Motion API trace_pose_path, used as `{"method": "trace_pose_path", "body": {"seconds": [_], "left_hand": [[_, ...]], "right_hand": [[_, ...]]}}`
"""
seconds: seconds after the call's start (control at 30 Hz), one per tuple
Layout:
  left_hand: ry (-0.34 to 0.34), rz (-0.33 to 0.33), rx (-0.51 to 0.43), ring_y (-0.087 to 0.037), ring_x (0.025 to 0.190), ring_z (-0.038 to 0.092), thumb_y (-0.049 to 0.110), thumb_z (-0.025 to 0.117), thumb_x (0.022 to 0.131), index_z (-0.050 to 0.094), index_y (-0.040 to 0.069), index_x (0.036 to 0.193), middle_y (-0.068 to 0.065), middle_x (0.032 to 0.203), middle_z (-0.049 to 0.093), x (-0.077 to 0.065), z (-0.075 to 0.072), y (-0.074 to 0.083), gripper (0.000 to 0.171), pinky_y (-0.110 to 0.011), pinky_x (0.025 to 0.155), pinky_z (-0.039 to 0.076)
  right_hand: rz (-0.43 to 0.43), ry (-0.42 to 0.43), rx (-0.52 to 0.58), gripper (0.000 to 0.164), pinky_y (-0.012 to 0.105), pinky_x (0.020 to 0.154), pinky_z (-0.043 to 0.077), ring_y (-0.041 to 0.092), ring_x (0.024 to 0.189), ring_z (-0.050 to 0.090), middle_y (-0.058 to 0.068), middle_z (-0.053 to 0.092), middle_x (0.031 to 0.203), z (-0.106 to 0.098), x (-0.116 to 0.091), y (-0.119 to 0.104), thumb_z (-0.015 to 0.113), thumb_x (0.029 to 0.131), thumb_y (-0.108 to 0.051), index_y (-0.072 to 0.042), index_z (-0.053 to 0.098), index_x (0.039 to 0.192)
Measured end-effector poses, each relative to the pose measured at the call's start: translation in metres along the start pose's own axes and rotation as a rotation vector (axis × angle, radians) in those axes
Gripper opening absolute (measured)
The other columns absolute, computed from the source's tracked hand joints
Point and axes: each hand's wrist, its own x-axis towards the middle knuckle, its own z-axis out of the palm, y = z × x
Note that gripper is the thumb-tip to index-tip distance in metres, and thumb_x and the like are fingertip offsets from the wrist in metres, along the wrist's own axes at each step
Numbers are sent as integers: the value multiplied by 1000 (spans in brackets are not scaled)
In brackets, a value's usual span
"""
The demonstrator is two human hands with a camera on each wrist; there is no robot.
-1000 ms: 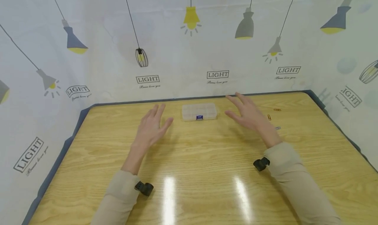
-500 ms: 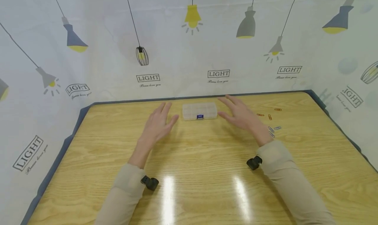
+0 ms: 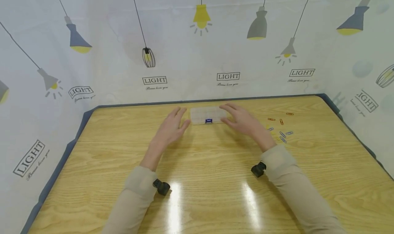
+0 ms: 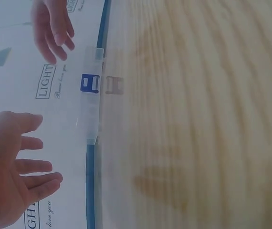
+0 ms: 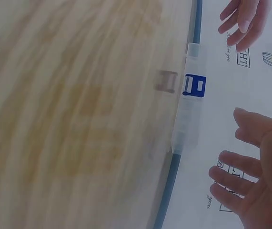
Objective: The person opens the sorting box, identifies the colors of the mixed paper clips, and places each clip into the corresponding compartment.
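A clear plastic compartment box [image 3: 201, 115] with a blue latch [image 3: 208, 121] lies at the far side of the wooden table. My left hand [image 3: 171, 128] is just left of the box, fingers extended and holding nothing. From the other side, my right hand [image 3: 241, 120] overlaps the box's right end in the head view, its fingers spread and relaxed. Both wrist views show the box's front [image 4: 89, 100] low on the table, with the left hand [image 4: 12, 167] and right hand [image 5: 255, 171] raised above table level and apart from it.
Several paper clips lie to the right: red ones [image 3: 281, 122], blue ones [image 3: 282, 134] and yellow ones [image 3: 278, 138], partly beside the right wrist. A printed curtain [image 3: 184, 56] stands behind the table's dark-edged back border.
Both hands have moved inward toward the box, the left going right and the right going left. More paper clips show beside the right forearm. The box stays put.
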Motion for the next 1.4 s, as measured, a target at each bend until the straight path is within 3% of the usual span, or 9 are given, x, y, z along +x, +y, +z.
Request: {"method": "trace_pose_path", "body": {"seconds": [0.33,0.6,1.0,1.4], "left_hand": [[-16,27,8,-40,145,32,31,49,108,40,5,153,-24,159,31,10,7,6,53,-51,121,25],[-24,40,6,-40,144,35,26,52,106,47,6,149,-25,157,34,18,14,9,48,-51,120,27],[-45,54,14,-38,143,38,21,52,106,54,7,145,-22,155,39,30,20,13,41,-50,119,30],[-59,88,-10,-37,142,40,15,56,105,57,0,140,-22,153,43,33,25,12,38,-45,120,30]], "right_hand": [[-100,37,37,42,52,108,45,38,118,61,22,57,139,12,10,-2,66,99,-15,1,57,138],[-87,17,27,34,51,108,45,37,125,56,20,62,132,19,19,-6,68,97,-11,0,64,129],[-120,36,38,19,47,93,53,32,105,62,15,67,111,28,30,-5,72,94,-5,-1,72,113],[-66,25,87,13,41,86,55,28,95,61,13,64,103,31,36,-5,71,93,-3,0,74,105]]}}
